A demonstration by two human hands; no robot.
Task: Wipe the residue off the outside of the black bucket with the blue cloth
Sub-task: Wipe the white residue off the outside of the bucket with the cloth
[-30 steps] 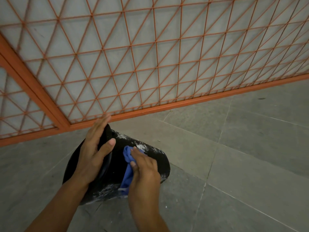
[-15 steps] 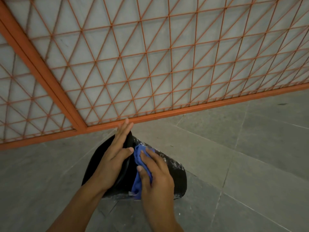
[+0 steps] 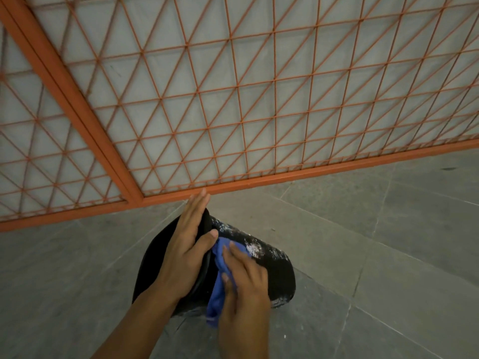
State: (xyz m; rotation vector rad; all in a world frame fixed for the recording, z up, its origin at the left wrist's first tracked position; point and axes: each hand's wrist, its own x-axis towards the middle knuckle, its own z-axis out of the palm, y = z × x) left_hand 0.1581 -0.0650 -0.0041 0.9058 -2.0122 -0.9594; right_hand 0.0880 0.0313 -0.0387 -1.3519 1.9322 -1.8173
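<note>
The black bucket lies on its side on the grey floor, mouth toward me, with white residue speckled along its upper wall. My left hand is laid over the rim at the top, fingers straight and thumb hooked on the edge, holding the bucket steady. My right hand presses the crumpled blue cloth against the bucket's outer wall just behind the rim. Part of the cloth hangs out below my palm.
An orange metal grille fence stands close behind the bucket, its bottom rail running along the floor. Grey stone floor tiles spread to the right and in front.
The view has shifted so bucket and hands sit further right in frame. My right hand with the cloth has slid up toward the rim, near my left thumb. My left hand keeps its hold.
</note>
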